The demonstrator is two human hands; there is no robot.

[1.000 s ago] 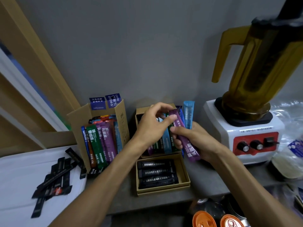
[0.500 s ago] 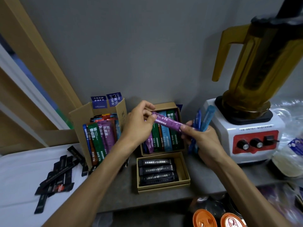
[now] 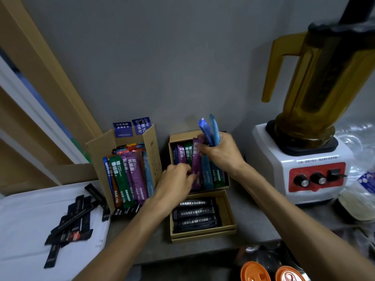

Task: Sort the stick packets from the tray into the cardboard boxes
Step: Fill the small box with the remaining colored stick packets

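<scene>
A purple stick packet (image 3: 196,163) stands in the upper small cardboard box (image 3: 174,138) among green, purple and blue packets. My left hand (image 3: 176,185) pinches its lower end; my right hand (image 3: 221,153) touches its top while gripping two blue packets (image 3: 210,129) that stick upward. The lower small box (image 3: 227,207) holds black packets lying flat. A taller open cardboard box (image 3: 151,147) to the left holds several coloured packets upright. Several black packets (image 3: 75,218) lie on the white tray (image 3: 24,216) at the left.
A blender with an amber jug (image 3: 324,78) on a white and red base (image 3: 312,175) stands right of the boxes. Two orange lids (image 3: 272,272) sit at the bottom edge. Clear plastic wrap (image 3: 357,138) lies at the far right. A grey wall is behind.
The purple packet went from being held level between both hands down into the upper small box. My right hand swung back over the box with the blue packets.
</scene>
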